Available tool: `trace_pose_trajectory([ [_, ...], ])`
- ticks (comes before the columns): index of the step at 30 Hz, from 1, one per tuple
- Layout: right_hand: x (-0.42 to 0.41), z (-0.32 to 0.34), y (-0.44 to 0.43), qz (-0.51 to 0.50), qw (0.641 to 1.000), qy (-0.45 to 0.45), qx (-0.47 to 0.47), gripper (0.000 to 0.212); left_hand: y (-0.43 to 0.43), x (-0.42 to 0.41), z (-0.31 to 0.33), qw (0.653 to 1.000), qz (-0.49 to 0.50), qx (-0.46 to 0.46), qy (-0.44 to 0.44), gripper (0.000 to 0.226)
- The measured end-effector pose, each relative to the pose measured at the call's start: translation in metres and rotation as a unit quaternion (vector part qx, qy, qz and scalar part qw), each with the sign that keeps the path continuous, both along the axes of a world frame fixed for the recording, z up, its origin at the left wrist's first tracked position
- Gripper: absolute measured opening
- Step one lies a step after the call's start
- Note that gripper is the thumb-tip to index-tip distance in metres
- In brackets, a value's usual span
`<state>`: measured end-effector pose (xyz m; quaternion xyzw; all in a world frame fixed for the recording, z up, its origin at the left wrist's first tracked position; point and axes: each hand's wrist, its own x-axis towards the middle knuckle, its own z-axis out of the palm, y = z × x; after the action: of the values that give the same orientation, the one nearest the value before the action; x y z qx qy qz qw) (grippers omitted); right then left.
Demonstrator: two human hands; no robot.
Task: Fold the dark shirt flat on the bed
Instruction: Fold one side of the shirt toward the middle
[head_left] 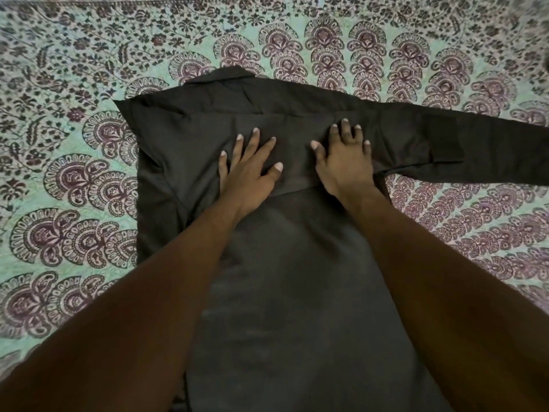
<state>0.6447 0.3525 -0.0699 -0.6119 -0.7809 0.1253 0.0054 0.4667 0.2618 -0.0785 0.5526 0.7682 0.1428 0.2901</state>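
Dark shirt [291, 263]: spread on patterned bedspread [74, 203], collar far side | left hand [249, 171], right hand [344, 162]: both released, fingers splayed, pressing folded-in sleeve [297, 150], judged to set its crease | outstretched sleeve [475, 144]: not yet folded

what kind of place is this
Probably a bedroom at home: a green and maroon printed bedspread fills the view, and a dark shirt lies spread on it, both hands pressing it flat.
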Motion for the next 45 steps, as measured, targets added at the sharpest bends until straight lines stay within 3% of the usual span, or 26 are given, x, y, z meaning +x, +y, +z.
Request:
trace_pose_trajectory([
  [2,-0.017,0.01,-0.014,0.078,0.997,0.014,0.023,0.065,-0.01,-0.005,0.011,0.996,0.051,0.061,-0.044,0.056],
  [5,-0.028,0.007,-0.038,0.199,0.979,0.025,-0.019,0.062,-0.052,-0.011,0.018,0.977,0.133,0.135,0.094,0.054],
  [7,-0.025,-0.001,-0.039,0.17,0.984,0.0,-0.048,0.065,-0.086,-0.021,0.014,0.962,0.186,0.161,0.119,0.049],
  [10,-0.031,0.0,-0.037,0.089,0.994,-0.027,-0.053,0.072,-0.139,-0.039,-0.003,0.947,0.231,0.215,0.058,0.041],
  [12,-0.048,0.006,-0.046,0.113,0.993,-0.016,-0.017,0.072,-0.17,-0.045,-0.012,0.945,0.238,0.216,0.053,0.039],
  [14,-0.067,0.011,-0.062,0.206,0.978,0.031,0.022,0.07,-0.193,-0.039,-0.017,0.953,0.214,0.206,0.067,0.04],
  [16,-0.085,0.008,-0.08,0.321,0.945,0.059,-0.008,0.068,-0.214,-0.031,-0.018,0.96,0.182,0.192,0.087,0.045],
  [18,-0.1,0.002,-0.091,0.373,0.924,0.032,-0.073,0.064,-0.236,-0.026,-0.018,0.966,0.162,0.176,0.097,0.049],
  [23,-0.118,0.0,-0.107,0.275,0.957,0.038,-0.085,0.062,-0.291,-0.008,-0.013,0.974,0.142,0.164,0.071,0.048],
  [27,-0.107,0.014,-0.2,0.196,0.972,0.126,-0.025,0.049,-0.349,0.005,-0.002,0.969,0.116,0.22,0.003,0.041],
  [31,-0.081,0.011,-0.299,0.11,0.965,0.217,-0.093,0.045,-0.409,0.023,-0.003,0.967,0.126,0.217,-0.049,0.033],
  [35,-0.062,0.021,-0.379,0.035,0.955,0.254,-0.147,0.063,-0.456,0.039,0.0,0.972,0.128,0.186,-0.072,0.036],
  [39,-0.042,0.039,-0.432,-0.035,0.941,0.259,-0.214,0.06,-0.49,0.054,0.009,0.972,0.145,0.155,-0.1,0.038],
  [42,-0.019,0.043,-0.456,-0.071,0.938,0.211,-0.265,0.052,-0.508,0.062,0.008,0.97,0.159,0.137,-0.121,0.037],
  [45,0.008,0.042,-0.473,-0.094,0.965,0.123,-0.211,0.038,-0.523,0.068,0.008,0.967,0.165,0.102,-0.165,0.041],
])
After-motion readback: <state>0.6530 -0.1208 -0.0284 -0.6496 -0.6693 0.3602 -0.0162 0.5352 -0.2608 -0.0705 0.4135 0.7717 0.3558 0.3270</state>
